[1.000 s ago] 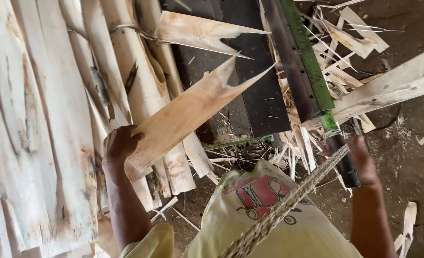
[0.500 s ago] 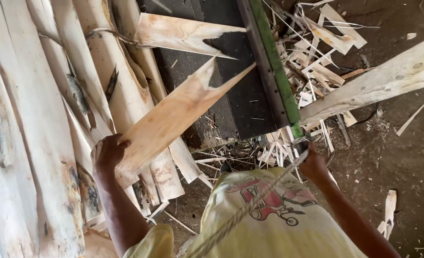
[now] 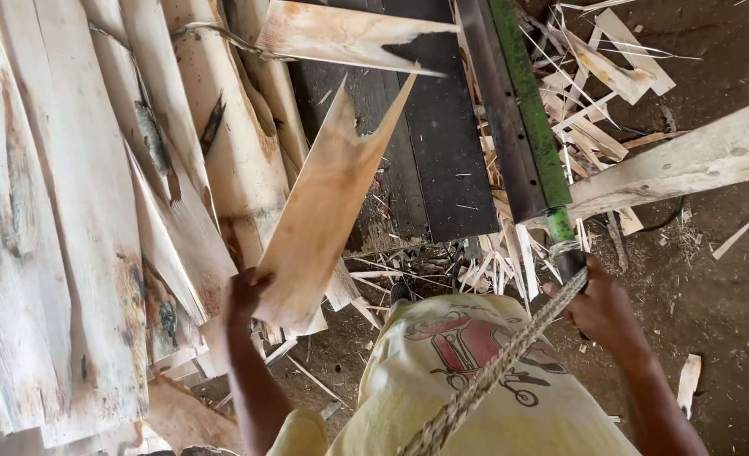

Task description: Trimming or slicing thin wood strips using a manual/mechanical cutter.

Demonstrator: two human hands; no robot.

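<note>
My left hand (image 3: 244, 295) grips the near end of a thin, pale wood veneer sheet (image 3: 324, 203) with a jagged, split far end. The sheet points up and away over a black flat bed (image 3: 442, 160). My right hand (image 3: 598, 304) is closed on the dark handle at the near end of a long green and black lever blade (image 3: 518, 110) that runs along the bed's right side. A braided rope (image 3: 501, 363) crosses my yellow shirt up to that handle.
A stack of pale veneer sheets (image 3: 70, 211) fills the left. Another torn sheet (image 3: 341, 38) lies across the top. Thin offcut strips (image 3: 594, 76) litter the dirt floor at right, beside a long pale plank (image 3: 687, 160).
My left hand has swung the sheet's near end to the right, so the sheet now points more steeply away. My right hand stays on the lever handle.
</note>
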